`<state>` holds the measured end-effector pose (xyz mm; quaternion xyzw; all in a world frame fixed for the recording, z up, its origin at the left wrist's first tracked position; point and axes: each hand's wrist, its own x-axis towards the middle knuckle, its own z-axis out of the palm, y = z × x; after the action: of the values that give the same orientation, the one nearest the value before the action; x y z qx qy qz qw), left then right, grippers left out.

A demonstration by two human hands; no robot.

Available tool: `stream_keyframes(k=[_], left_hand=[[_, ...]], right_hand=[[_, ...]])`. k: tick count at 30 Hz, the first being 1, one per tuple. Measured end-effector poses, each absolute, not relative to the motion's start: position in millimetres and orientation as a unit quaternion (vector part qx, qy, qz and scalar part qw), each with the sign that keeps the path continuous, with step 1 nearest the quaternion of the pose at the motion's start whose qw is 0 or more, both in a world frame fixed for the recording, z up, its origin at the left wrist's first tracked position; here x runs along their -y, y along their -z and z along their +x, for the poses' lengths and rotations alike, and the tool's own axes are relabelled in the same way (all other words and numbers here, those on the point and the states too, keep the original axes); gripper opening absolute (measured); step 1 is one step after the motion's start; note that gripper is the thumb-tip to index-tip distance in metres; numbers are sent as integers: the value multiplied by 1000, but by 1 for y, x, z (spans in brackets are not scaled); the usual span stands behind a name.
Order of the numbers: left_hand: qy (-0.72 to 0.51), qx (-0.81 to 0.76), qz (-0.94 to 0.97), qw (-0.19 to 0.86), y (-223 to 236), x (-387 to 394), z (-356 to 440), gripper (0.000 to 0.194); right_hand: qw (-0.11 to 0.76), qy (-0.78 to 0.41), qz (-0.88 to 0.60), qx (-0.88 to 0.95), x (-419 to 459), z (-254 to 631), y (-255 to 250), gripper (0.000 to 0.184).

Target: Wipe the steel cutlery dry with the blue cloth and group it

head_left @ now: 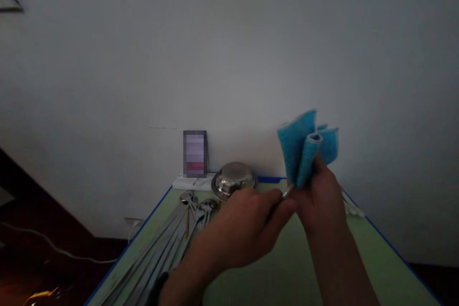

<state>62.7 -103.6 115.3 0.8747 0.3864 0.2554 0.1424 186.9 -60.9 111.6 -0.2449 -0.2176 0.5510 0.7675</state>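
Over the far right part of the pale-green, blue-edged surface (279,277), a folded turquoise-blue fabric cloth (294,146) sticks up out of the right grip (322,196), which is closed around its bunched lower end; the exact finger contact is mostly hidden. Left grip (251,215) is clamped, thumb against fingers, on a slim, shiny metal piece (288,192); only a short bit shows, reaching the cloth's bottom, can't tell what it is or whether it runs inside the folds. Cloth looks light, soft, floppy, not fragile; best held low at the gathered folds. Metal piece is probably stiff, hard to break, a bit slippery if smooth; hold its bare end, clear of the fabric. Relative to the grips: cloth rises above and slightly left of the right grip, metal piece pokes out past the left thumb toward it. Upturned round silvery metal bowl (235,177) sits beyond the left grip; long silvery metal utensils (170,244) lie left of it.
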Motion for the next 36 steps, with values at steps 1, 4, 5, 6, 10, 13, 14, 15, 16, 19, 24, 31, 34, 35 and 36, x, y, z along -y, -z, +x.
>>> stream_keyframes(k=[1, 4, 5, 6, 10, 13, 14, 15, 16, 19, 24, 31, 34, 35, 36], left_hand=[[-273, -387, 869, 141, -114, 103, 65, 39], [-353, -406, 825, 175, -110, 93, 63, 42], [-381, -413, 806, 188, -109, 88, 60, 43], [-404, -419, 787, 204, -107, 84, 57, 43], [-495, -445, 680, 308, -95, 69, 50, 42], [-558, -429, 567, 427, -86, 61, 54, 40], [-558, -418, 550, 459, -83, 59, 55, 41], [-551, -412, 545, 480, -82, 58, 56, 43], [-539, -411, 546, 492, -81, 57, 57, 44], [-494, -427, 594, 470, -83, 58, 53, 47], [-351, -447, 734, 372, -87, 61, 40, 61], [-294, -488, 750, 335, -92, 59, 33, 55], [-287, -495, 749, 334, -98, 59, 23, 53], [-289, -497, 746, 336, -100, 59, 19, 52], [-292, -498, 743, 339, -102, 59, 16, 51]], right_hand=[[764, -558, -238, 218, 62, 188, -113, 23], [778, -531, -208, 264, 64, 193, -114, 18], [781, -513, -203, 291, 64, 196, -114, 19], [781, -498, -204, 318, 64, 199, -113, 22], [703, -491, -265, 441, 65, 217, -107, 31], [606, -467, -346, 543, 68, 235, -104, 31], [583, -443, -375, 568, 69, 241, -104, 30], [566, -418, -401, 587, 71, 247, -105, 30], [549, -396, -426, 600, 72, 252, -105, 30], [497, -363, -484, 622, 75, 265, -108, 29], [353, -367, -525, 683, 80, 277, -111, 20], [204, -358, -520, 748, 79, 272, -110, 13], [207, -336, -499, 772, 82, 266, -117, 16], [221, -327, -496, 774, 83, 264, -120, 17], [241, -315, -500, 770, 84, 261, -121, 19]])
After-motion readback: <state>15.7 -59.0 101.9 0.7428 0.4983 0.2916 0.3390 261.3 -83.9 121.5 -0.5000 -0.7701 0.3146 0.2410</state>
